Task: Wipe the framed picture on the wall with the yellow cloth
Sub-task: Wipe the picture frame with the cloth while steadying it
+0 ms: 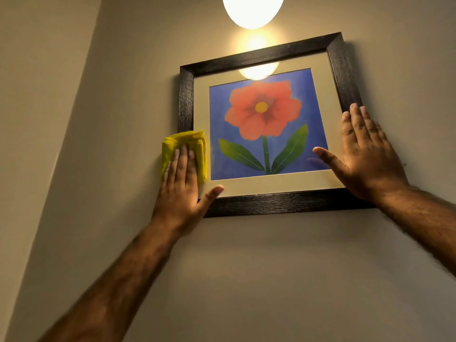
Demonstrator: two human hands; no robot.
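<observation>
Beige wall (246, 267) under a glowing lamp (253, 8) carries the framed picture (261, 58), hanging slightly tilted. You seem mid-wipe: your left hand (181, 186), fingers flat and extended, presses the folded yellow cloth (177, 141) onto the frame's lower left edge. Your right hand (365, 154), spread wide, steadies the right side. Next, likely sweep across the glass.

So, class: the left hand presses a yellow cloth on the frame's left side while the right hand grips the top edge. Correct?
Not quite. The head view shows the right hand lying flat on the frame's right side, not the top. The left hand does press the yellow cloth there.
</observation>
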